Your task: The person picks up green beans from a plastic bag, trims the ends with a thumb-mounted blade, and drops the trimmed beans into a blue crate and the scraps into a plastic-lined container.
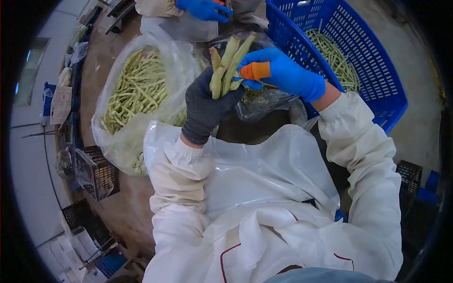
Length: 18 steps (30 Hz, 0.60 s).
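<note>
A bundle of long, pale green bean pods (pixel 230 66) stands upright in my left hand (pixel 210 104), which wears a dark grey glove and is closed round the lower ends. My right hand (pixel 288 73), in a blue glove, presses against the pods from the right. It grips a small orange-handled tool (pixel 255 70); the working end is mostly hidden at the pods. Below my hands a dark plastic bag (pixel 264 106) holds green scraps. To the left, more green beans (pixel 137 87) fill a large clear plastic bag (pixel 106 127).
A blue slatted crate (pixel 295 45) with green beans (pixel 334 59) inside stands at the right. Across from me, another person's blue-gloved hand (pixel 205 8) holds something orange-red. A black basket (pixel 101 172) is at the left, and dark crates (pixel 409 175) lie at lower right.
</note>
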Available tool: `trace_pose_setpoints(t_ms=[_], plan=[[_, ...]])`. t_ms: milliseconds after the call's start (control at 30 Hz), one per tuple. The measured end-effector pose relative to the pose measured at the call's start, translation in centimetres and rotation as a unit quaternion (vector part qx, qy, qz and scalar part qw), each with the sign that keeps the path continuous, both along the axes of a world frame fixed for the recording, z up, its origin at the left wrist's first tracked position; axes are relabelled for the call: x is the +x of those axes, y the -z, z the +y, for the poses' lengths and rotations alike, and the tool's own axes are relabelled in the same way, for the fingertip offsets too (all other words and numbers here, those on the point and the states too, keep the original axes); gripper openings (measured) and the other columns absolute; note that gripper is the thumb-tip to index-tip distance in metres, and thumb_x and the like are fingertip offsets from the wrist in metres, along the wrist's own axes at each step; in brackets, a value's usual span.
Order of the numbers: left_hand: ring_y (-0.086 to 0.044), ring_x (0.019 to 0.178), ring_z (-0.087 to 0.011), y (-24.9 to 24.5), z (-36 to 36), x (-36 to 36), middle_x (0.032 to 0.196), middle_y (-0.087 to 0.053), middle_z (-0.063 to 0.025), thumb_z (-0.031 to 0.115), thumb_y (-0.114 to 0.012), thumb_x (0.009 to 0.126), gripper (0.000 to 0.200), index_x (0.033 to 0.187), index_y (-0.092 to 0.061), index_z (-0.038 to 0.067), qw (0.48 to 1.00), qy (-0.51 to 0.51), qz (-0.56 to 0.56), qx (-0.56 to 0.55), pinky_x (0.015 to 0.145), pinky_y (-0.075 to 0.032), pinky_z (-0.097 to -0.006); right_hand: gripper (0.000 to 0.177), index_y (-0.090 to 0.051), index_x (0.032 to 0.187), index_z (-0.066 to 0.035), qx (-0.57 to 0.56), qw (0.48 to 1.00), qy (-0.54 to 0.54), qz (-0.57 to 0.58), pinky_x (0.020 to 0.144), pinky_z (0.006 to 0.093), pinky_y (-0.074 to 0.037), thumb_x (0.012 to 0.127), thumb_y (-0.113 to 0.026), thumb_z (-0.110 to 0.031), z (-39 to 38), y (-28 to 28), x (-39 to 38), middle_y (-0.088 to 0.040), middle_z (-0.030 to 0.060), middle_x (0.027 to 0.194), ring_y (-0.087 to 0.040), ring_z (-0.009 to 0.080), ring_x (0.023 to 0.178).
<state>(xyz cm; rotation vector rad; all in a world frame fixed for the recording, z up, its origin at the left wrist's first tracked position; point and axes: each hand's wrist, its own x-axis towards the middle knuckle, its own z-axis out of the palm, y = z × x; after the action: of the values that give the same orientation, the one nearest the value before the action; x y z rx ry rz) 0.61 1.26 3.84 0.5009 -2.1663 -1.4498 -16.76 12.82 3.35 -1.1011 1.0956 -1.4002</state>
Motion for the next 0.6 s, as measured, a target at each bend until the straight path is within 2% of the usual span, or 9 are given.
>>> trace_pose_setpoints(t_ms=[67,100,200,300,400,500,600], plan=[[-0.062,0.075,-0.0093,0.7,-0.4,0.1,0.090,-0.068,-0.0044,0.007,-0.077,0.072,0.041,0.109,-0.061,0.003,0.998,0.016,0.030,-0.056,0.068,-0.052,-0.0257,0.021,-0.064,0.103,0.002,-0.016,0.999,0.000,-0.040,0.064,0.0263,-0.046,0.085,-0.053,-0.005,0.0,0.6,0.1,-0.061,0.0076,0.083,-0.055,0.0131,0.073],[-0.062,0.074,-0.0097,0.7,-0.3,0.1,0.089,-0.067,-0.0048,0.007,-0.076,0.072,0.039,0.108,-0.061,0.002,0.999,0.009,0.030,-0.033,0.066,-0.052,-0.0252,0.021,-0.064,0.103,0.002,-0.023,0.998,0.000,-0.058,0.065,0.0264,-0.046,0.085,-0.053,-0.004,0.0,0.7,0.2,-0.062,0.0073,0.084,-0.055,0.0129,0.073],[-0.063,0.071,-0.0112,0.9,0.0,0.1,0.086,-0.067,-0.0066,0.005,-0.075,0.073,0.036,0.107,-0.061,0.000,0.997,-0.005,0.042,0.061,0.063,-0.052,-0.0240,0.022,-0.064,0.102,0.003,-0.031,0.982,0.080,0.166,0.066,0.0254,-0.046,0.085,-0.052,-0.006,-0.3,0.3,0.8,-0.063,0.0062,0.086,-0.055,0.0120,0.073],[-0.063,0.070,-0.0136,1.3,0.0,0.2,0.085,-0.066,-0.0091,0.001,-0.072,0.074,0.034,0.106,-0.060,-0.003,0.980,-0.007,0.073,0.183,0.060,-0.052,-0.0243,0.025,-0.064,0.102,0.002,-0.077,0.963,0.124,0.226,0.069,0.0256,-0.047,0.081,-0.051,-0.002,-0.5,-0.1,1.3,-0.063,0.0049,0.087,-0.055,0.0107,0.075],[-0.064,0.068,-0.0156,1.0,0.1,0.1,0.084,-0.066,-0.0108,-0.002,-0.070,0.074,0.032,0.104,-0.060,-0.006,0.968,-0.024,0.094,0.231,0.058,-0.053,-0.0257,0.025,-0.065,0.100,0.002,0.027,0.995,0.070,0.060,0.069,0.0250,-0.047,0.078,-0.054,-0.001,-0.6,0.0,0.2,-0.063,0.0041,0.086,-0.056,0.0092,0.075],[-0.063,0.065,-0.0165,1.1,-0.2,0.1,0.082,-0.065,-0.0113,-0.001,-0.069,0.074,0.031,0.103,-0.060,-0.006,0.957,-0.027,0.108,0.267,0.057,-0.053,-0.0270,0.020,-0.065,0.093,0.000,0.038,0.999,-0.031,0.019,0.065,0.0235,-0.045,0.089,-0.056,-0.016,-0.7,1.1,0.1,-0.060,0.0026,0.081,-0.055,0.0089,0.072],[-0.062,0.065,-0.0174,0.9,-0.2,0.0,0.083,-0.064,-0.0115,0.000,-0.066,0.074,0.034,0.107,-0.058,-0.006,0.943,-0.003,0.106,0.315,0.058,-0.052,-0.0278,0.023,-0.065,0.094,0.001,0.032,0.997,0.009,0.068,0.062,0.0233,-0.045,0.086,-0.054,-0.018,-0.2,0.7,1.1,-0.061,0.0041,0.081,-0.055,0.0098,0.069]])
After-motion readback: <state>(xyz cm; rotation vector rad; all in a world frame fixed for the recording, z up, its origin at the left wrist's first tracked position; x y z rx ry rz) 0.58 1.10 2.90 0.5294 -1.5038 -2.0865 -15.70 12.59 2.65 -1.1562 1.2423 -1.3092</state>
